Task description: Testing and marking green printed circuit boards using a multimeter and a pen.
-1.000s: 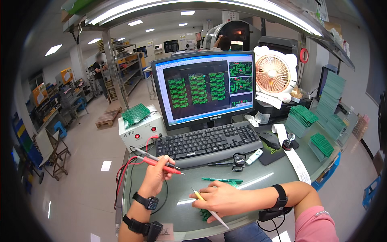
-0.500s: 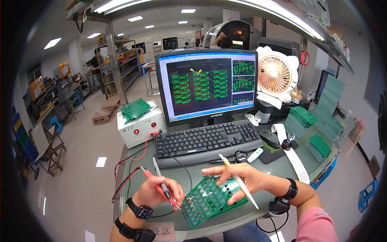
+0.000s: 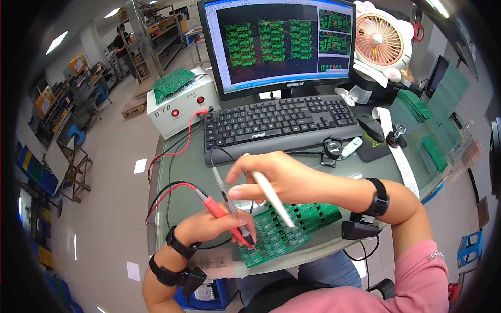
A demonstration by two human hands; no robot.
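My left hand (image 3: pixel 216 225) is closed around two test probes: a red probe (image 3: pixel 215 207) with a cable and a grey-and-black probe (image 3: pixel 222 183). Their tips meet the near left part of a green circuit board panel (image 3: pixel 279 241) lying at the table's front edge. Over the panel, my right hand (image 3: pixel 279 177) holds a slim white pen (image 3: pixel 272 198) slanting down between its fingers. The thumb and forefinger of that hand are spread, close to the grey probe's upper end. Part of the panel is hidden beneath the right hand and pen.
Behind my hands stand a keyboard (image 3: pixel 282 122) and a monitor (image 3: pixel 271 49) showing a board layout. A white box (image 3: pixel 182 107) with red sockets is at left. At right are a mouse (image 3: pixel 370 127), a paper strip (image 3: pixel 404 169) and stacked green boards (image 3: pixel 412 106).
The view has tipped downward. My right hand has left the panel and moved toward the grey probe, still with the pen. The panel lies flatter, and the probe tips have come onto it.
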